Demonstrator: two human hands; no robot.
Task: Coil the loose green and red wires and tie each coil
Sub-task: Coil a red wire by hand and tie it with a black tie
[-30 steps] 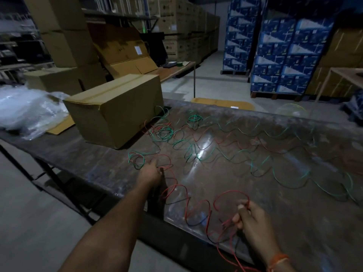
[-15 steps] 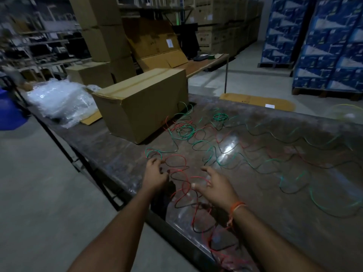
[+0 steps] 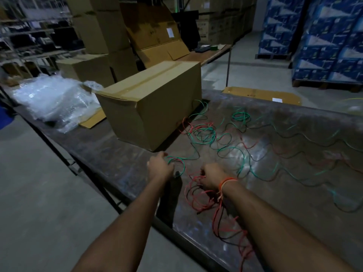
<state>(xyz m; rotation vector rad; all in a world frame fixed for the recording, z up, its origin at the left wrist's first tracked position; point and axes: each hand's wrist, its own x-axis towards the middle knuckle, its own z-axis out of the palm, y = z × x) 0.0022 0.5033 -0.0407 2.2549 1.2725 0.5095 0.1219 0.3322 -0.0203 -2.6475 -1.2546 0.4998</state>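
Dim warehouse, worn dark table (image 3: 117, 158), cardboard box (image 3: 153, 107) at its left; green wires (image 3: 204, 132) and red wires (image 3: 198, 195) sprawled loose across it; left hand (image 3: 160, 167) curled on green loop, right hand (image 3: 211, 175) seemingly bunching red strands

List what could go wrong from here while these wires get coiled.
1. The thin green wire and thin red wire cross repeatedly, so pulling one could drag or knot the other.
2. Red loops trail to the dark glossy table edge near the right hand; they may slip off.
3. Wires lie beside the brown cardboard box, so what the left hand pulls might snag there.
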